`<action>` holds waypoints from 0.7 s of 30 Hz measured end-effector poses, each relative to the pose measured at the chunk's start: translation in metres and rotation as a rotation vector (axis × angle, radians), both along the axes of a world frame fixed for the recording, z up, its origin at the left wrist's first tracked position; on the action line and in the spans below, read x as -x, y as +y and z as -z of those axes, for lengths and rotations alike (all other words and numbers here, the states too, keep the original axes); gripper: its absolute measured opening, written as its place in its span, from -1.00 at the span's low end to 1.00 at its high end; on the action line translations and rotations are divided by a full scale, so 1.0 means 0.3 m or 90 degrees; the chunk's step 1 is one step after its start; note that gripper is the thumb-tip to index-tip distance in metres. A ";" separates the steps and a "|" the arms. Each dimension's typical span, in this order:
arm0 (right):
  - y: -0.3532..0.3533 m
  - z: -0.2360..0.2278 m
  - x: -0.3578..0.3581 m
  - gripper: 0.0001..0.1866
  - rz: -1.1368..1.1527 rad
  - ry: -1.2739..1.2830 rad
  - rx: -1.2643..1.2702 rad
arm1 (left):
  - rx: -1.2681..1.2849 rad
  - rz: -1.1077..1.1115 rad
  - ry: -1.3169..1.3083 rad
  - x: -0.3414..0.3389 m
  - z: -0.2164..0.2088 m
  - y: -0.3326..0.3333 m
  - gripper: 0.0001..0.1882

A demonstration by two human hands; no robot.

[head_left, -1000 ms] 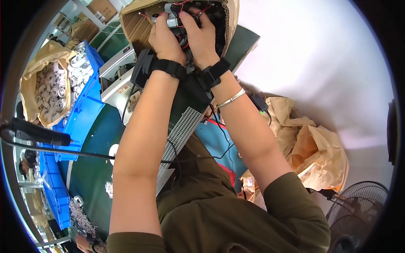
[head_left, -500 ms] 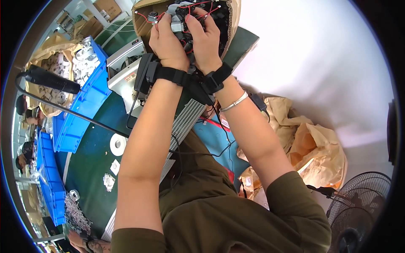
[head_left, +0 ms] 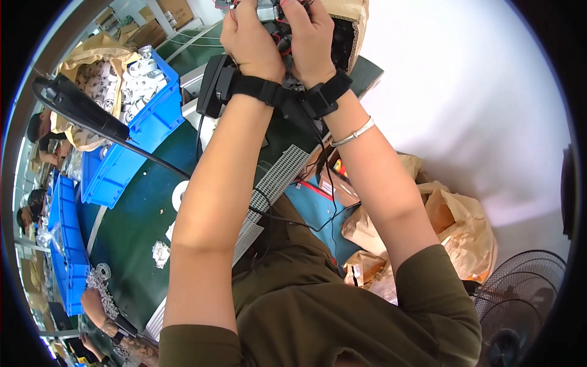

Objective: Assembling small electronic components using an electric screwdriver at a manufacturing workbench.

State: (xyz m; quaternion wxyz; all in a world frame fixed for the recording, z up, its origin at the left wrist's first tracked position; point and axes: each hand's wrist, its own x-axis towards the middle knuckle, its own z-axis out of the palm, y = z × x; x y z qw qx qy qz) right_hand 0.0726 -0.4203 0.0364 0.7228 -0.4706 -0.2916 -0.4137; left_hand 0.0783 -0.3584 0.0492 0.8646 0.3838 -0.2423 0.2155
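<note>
My left hand [head_left: 254,49] and my right hand [head_left: 313,46] are side by side at the top edge, over an open cardboard carton [head_left: 356,11]. Fingers of both curl around a cluster of grey and black parts [head_left: 268,12] with thin red wires. The fingertips are partly cut off by the picture's edge, so how each hand grips is only partly visible. More dark parts show in the carton below the hands. Black straps with small devices circle both wrists, and a silver bangle [head_left: 353,132] is on the right forearm.
At left stand a blue bin [head_left: 143,137] of white rings, a paper bag [head_left: 73,58] and a black gooseneck device [head_left: 85,110]. Another person's hand [head_left: 93,304] is near small parts at lower left. Crumpled brown paper [head_left: 465,220] and a fan [head_left: 520,300] are at right; cables cross my lap.
Both hands and the parts have shifted up toward the top edge, and the carton is now mostly out of view. The whole view has moved somewhat. The other person's hand has come further in.
</note>
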 end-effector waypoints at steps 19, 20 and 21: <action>0.243 -0.472 0.369 -0.74 -0.073 -0.148 0.022 | 0.046 -0.133 -0.170 0.428 -0.465 0.238 -0.67; 0.269 -0.492 0.379 -0.74 -0.078 -0.151 0.020 | 0.052 -0.108 -0.173 0.461 -0.486 0.260 -0.66; 0.298 -0.514 0.386 -0.74 -0.099 -0.189 0.006 | 0.054 -0.137 -0.151 0.494 -0.500 0.275 -0.64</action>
